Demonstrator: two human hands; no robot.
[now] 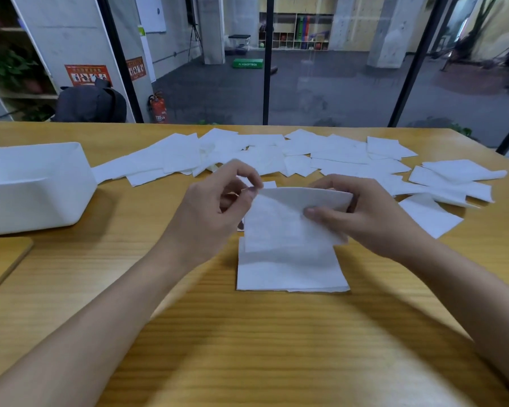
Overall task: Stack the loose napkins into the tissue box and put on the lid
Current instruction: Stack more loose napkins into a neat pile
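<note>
White loose napkins (335,154) strew the table (247,348) beyond the held napkin (279,218).

The napkins (288,230) are plain white, as is the tissue box (36,186) (smooth, unpatterned), against a honey-yellow wooden table (247,348) streaked with darker grain, and its tan wooden lid (0,262).

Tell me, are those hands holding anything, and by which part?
A napkin, over a small pile. The left hand pinches its top left corner; the right hand pinches its top right edge, thumb in front.
</note>
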